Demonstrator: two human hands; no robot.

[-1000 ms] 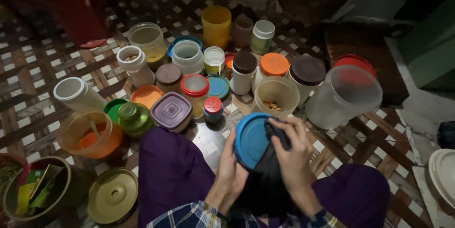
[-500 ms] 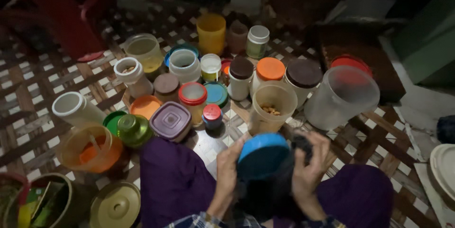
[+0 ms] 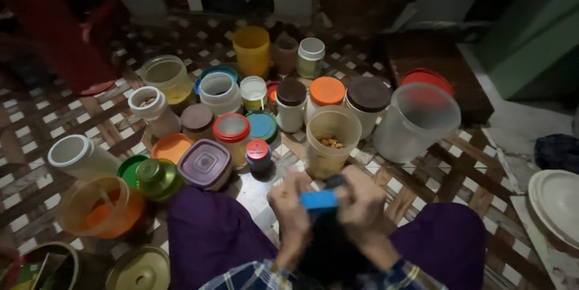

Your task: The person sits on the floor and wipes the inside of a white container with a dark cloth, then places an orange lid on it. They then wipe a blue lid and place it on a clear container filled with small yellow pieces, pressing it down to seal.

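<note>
Lid (image 3: 318, 199), blue, edge-on btwn left hand (image 3: 290, 207) & right hand (image 3: 362, 201).

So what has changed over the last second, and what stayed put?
The round blue plastic lid has been tilted from face-on to edge-on, still held between the left hand and right hand, with the dark cloth still against it under the right hand. Nothing was let go. The open clear jar with nuts and the other containers on the patterned floor stayed put.
</note>
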